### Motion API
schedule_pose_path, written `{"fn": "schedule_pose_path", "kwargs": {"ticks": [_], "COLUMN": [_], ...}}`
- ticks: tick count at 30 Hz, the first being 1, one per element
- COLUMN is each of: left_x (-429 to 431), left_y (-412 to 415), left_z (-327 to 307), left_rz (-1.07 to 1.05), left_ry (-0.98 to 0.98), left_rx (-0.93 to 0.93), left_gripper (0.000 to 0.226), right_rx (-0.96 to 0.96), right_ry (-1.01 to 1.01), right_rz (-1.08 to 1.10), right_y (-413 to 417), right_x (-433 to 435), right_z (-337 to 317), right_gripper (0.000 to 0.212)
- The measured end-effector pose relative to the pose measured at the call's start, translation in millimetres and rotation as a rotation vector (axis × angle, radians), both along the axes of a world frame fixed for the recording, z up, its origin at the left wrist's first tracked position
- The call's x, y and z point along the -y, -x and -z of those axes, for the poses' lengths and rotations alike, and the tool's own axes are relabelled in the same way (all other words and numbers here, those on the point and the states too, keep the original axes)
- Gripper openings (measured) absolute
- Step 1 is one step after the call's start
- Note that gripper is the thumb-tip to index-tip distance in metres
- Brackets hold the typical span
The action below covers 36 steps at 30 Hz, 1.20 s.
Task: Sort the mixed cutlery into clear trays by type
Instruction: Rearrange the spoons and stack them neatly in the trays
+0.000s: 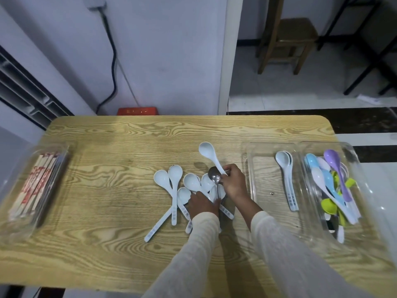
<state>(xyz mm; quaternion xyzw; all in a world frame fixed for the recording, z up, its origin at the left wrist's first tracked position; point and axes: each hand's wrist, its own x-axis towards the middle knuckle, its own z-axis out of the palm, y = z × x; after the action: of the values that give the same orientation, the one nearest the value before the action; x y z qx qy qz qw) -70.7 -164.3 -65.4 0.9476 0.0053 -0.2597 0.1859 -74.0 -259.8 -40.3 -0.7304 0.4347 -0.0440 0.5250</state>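
A white spoon (209, 154) is gripped by its handle in the right hand (233, 182), above a metal spoon (214, 177). The left hand (204, 204) is laid on the spoon pile (175, 186) at the centre of the counter (107, 244); whether it is gripping anything cannot be told.

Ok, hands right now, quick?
Left hand: on the spoon pile, grip cannot be told.
Right hand: holding a white spoon.
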Motion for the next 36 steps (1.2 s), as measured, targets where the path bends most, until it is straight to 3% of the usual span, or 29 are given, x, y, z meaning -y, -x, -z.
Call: {"fn": "schedule_pose_path", "kwargs": {"ticks": [3,11,15,18,25,31,36], "left_x": [8.0,14.8,14.9,11.3,4.9,41.2,84.9], "left_y": [-0.7,0.8,4.2,5.8,14.9,15.1,21.7], "left_z": [0.1,-7.7,-12.3,-16.8,-34.1,-55.2,-65.7], "left_rz": [-0.030,-0.146,-0.283,-0.256,-0.357,-0.357,-0.239], "left_ry": [-0.072,-0.098,0.007,0.058,0.374,0.620,0.671], "left_rx": [0.017,-0.046,-0.071,-0.034,0.074,0.155,0.101], "left_gripper": [0.061,0.045,0.042,0.046,0.013,0.012,0.013], "right_rx": [0.034,0.098,0.126,0.130,0.161,0.000,-0.170], "right_ry": [-0.020,-0.053,-0.080,-0.084,0.012,0.055,0.102], "right_rz": [-0.001,-0.019,-0.017,-0.015,0.180,0.397,0.347], "right_y": [5.7,21.7,33.2,40.8,68.5,98.5,114.0], "right_x": [6.8,28.7,38.0,45.8,71.4,91.2,101.7], "right_z": [-0.2,-7.4,-14.7,-14.6,-6.8,4.0,3.1], "right_gripper": [0.016,0.017,0.018,0.017,0.011,0.019,0.023]}}
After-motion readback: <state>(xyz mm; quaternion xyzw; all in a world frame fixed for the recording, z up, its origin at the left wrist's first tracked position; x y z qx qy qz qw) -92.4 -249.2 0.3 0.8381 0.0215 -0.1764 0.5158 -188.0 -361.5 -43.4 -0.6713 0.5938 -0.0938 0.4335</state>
